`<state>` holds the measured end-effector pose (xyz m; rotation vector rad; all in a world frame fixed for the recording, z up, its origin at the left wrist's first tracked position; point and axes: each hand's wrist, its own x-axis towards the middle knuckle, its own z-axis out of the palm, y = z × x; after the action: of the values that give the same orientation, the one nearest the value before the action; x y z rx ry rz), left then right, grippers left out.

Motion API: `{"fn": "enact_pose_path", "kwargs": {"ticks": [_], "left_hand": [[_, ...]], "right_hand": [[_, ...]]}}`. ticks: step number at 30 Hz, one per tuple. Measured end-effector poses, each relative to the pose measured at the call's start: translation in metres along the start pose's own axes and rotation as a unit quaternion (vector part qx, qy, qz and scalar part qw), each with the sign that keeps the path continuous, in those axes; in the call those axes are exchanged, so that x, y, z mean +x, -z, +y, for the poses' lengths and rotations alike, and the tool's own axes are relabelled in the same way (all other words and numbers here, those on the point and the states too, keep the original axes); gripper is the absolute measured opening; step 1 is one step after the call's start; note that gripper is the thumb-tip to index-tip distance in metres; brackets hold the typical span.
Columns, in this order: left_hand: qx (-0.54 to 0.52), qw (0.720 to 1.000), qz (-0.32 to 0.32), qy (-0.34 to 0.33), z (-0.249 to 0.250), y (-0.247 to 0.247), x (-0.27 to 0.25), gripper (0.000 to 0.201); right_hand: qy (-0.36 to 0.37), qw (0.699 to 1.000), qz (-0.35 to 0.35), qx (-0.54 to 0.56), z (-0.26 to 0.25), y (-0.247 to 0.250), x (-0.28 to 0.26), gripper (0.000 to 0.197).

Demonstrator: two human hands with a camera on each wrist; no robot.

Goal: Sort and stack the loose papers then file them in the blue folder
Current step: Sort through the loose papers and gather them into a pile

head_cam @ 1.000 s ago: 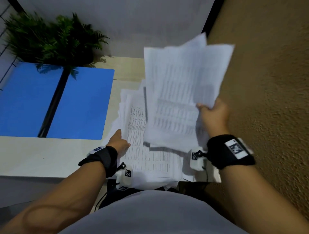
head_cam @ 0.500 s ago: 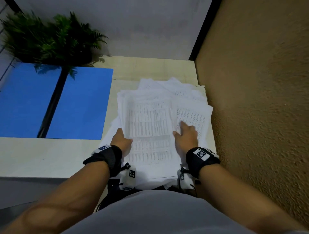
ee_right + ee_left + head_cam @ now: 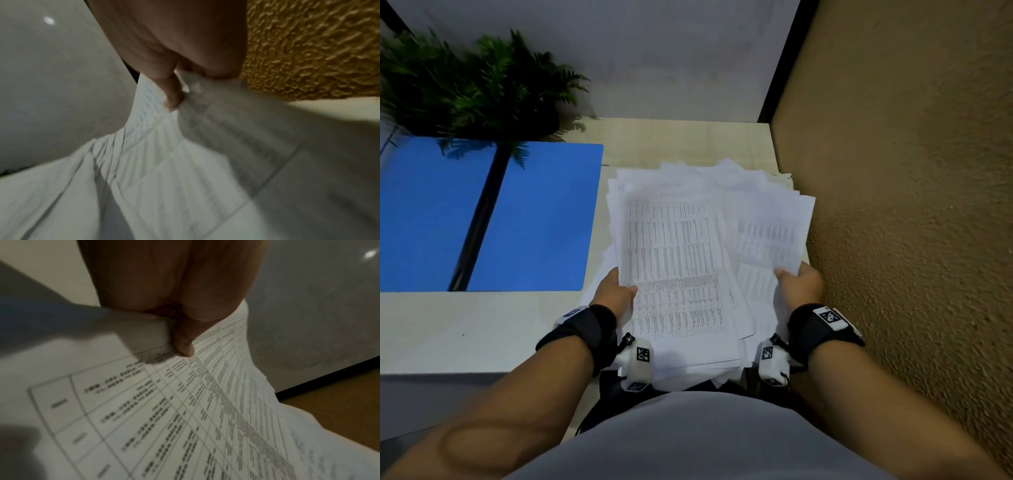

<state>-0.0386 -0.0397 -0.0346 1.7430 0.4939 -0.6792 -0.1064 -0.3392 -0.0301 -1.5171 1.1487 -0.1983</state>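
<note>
Here my left hand (image 3: pixel 616 294) and right hand (image 3: pixel 799 286) each pinch an edge of the papers (image 3: pixel 688 260), thumbs on top, at the frame's centre. The blue folder (image 3: pixel 541 219) lies open on the table (image 3: pixel 465 329), left of them.

Loose white papers (image 3: pixel 688 260) printed with tables, fanned in an uneven pile on the worktop's right end, blue folder (image 3: pixel 482 216) lying open and flat just left of them

Papers (image 3: pixel 674 267) hide fingers; printed text blurred.
</note>
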Motion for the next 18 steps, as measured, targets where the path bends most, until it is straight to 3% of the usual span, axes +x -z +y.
{"fn": "enact_pose_path", "kwargs": {"ticks": [4,11,18], "left_hand": [[0.008,1.000,0.022,0.005,-0.009,0.009,0.012,0.036],[-0.009,1.000,0.010,0.012,-0.022,0.011,0.026,0.033],[0.012,1.000,0.002,0.001,-0.038,0.011,0.047,0.035]], "right_hand": [[0.075,0.993,0.087,-0.040,-0.036,0.016,-0.013,0.020],[0.203,0.944,0.078,-0.248,-0.090,0.040,-0.014,0.019],[0.301,0.891,0.151,-0.305,-0.108,0.052,-0.021,0.019]]}}
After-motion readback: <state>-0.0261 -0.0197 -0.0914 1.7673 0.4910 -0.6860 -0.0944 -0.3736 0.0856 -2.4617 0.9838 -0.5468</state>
